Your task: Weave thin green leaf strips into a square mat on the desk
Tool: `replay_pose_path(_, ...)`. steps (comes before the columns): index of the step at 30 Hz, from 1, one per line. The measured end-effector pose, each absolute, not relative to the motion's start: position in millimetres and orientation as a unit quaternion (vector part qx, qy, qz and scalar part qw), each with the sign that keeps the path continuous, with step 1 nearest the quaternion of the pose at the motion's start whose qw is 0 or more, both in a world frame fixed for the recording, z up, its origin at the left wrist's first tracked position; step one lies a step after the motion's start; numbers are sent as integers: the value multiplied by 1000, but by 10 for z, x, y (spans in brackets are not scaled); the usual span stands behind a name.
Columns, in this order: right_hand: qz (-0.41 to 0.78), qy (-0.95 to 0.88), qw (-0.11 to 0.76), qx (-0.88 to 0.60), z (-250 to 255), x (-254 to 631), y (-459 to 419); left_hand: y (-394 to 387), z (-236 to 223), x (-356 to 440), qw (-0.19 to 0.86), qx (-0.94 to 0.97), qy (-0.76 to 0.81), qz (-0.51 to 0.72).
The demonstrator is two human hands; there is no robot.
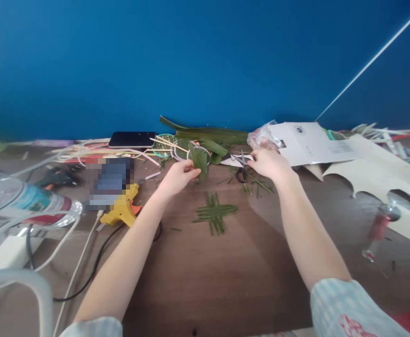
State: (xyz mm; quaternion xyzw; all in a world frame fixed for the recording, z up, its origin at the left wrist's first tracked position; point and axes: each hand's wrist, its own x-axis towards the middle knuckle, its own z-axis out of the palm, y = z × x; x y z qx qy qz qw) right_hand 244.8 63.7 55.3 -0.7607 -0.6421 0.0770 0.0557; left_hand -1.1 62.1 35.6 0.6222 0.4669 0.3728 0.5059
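My left hand point(178, 179) pinches a piece of broad green leaf point(199, 164) between thumb and fingers, lifted above the table. Farther right, my right hand point(269, 164) has its thumb and fingertips closed at the side of a pair of open scissors point(241, 161); one black handle loop shows, and the other is partly hidden at the fingers. A crinkled clear plastic bag point(263, 135) lies just behind that hand. Between my forearms, thin green leaf strips form a woven cross point(216, 213) flat on the brown table point(226, 276).
Long green leaves point(215, 135) lie along the blue wall. On the left are a black phone point(132, 139), a yellow glue gun point(122, 206) with a cord, and a plastic bottle point(32, 201). At right lie cut white card point(376, 164) and a small red-and-clear bottle point(380, 229).
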Motion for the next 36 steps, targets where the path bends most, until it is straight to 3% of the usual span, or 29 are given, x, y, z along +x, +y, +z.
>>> replay_pose_path(2, 98, -657, 134, -736, 616, 2345, 595, 597, 387, -9, 486, 646, 472, 352)
replay_pose_path(5, 289, -709, 226, -602, 672, 2132, 538, 555, 427, 2, 463, 692, 468, 298)
replay_pose_path(7, 388, -713, 245, -531, 661, 1987, 509, 536, 438, 8, 459, 706, 459, 282)
replay_pose_path(11, 422, -717, 277, -481, 569, 1805, 486, 522, 453, 11, 449, 722, 451, 272)
replay_pose_path(25, 392, -748, 275, -459, 539, 1787, 483, 474, 520, 26, 324, 783, 479, 232)
replay_pose_path(30, 488, -671, 293, -474, 470, 1816, 531, 523, 502, 5, 285, 773, 501, 263)
replay_pose_path(33, 590, -563, 254, -520, 372, 1840, 573, 559, 487, -31, 273, 758, 524, 277)
replay_pose_path(36, 563, -540, 243, -577, 274, 1902, 641, 575, 477, -58, 275, 754, 532, 269)
